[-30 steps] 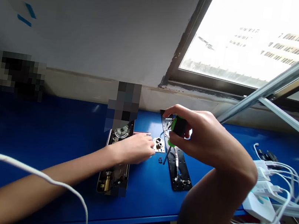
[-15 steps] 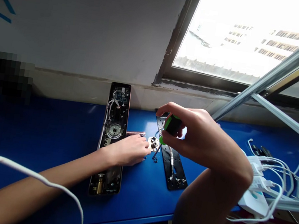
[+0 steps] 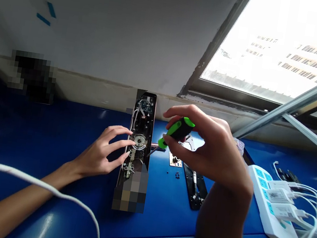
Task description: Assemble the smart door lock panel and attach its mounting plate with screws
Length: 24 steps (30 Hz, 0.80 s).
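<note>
A long, narrow black housing with exposed electronics (image 3: 148,133), which looks like an opened door lock, lies before me; its lower end is blurred. My left hand (image 3: 101,152) reaches over its left edge, fingers spread, fingertips at a round metal disc (image 3: 139,141) in it. My right hand (image 3: 208,142) grips a green and black screwdriver (image 3: 177,131) by the handle. Its shaft slants down left, the tip close to the housing's right edge. Right of the housing are a small pale plate (image 3: 173,161), several tiny dark screws (image 3: 177,175) and a black cover plate (image 3: 190,185), partly hidden by my right hand.
At the right stands a white power strip (image 3: 260,194) with several plugged-in adapters and white cables. A loose white cable (image 3: 55,191) crosses the lower left. A metal bar (image 3: 285,108) slants before the window. The blue table (image 3: 54,139) meets a wall behind.
My left hand has moved from the small plate back left to the housing and opened. The screwdriver in my right hand has moved from beside the screws to the housing's right edge. The view has shifted.
</note>
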Tool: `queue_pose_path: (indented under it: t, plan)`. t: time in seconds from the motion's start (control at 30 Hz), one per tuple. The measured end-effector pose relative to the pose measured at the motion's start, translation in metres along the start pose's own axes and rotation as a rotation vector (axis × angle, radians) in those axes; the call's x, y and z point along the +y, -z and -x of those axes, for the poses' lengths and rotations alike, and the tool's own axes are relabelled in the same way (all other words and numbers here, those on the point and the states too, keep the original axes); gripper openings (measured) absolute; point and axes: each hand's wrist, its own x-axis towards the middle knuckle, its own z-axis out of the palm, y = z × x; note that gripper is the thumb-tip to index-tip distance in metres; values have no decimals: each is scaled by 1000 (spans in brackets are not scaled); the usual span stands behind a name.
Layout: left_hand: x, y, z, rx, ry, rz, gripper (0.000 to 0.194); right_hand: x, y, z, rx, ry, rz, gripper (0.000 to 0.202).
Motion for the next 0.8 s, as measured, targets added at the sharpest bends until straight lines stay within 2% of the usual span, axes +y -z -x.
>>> queue_pose_path:
  t: [0.07, 0.17, 0.33, 0.6, 0.8]
  plan:
    - [-5, 0, 13, 53, 75, 14, 35, -4, -12, -6, 51, 4, -5, 35]
    - [-9, 1, 24, 67, 180, 67, 33, -8, -28, -14, 66, 22, 14, 30]
    - [-3, 5, 24, 61, 215, 146, 33, -11, -46, -21, 20, 56, 36, 27]
    - [9, -3, 28, -35, 192, 156, 38, -20, -54, -19, 40, 61, 106, 32]
    - [10, -6, 28, -30, 188, 163, 36, -20, -54, -20, 53, 71, 107, 31]
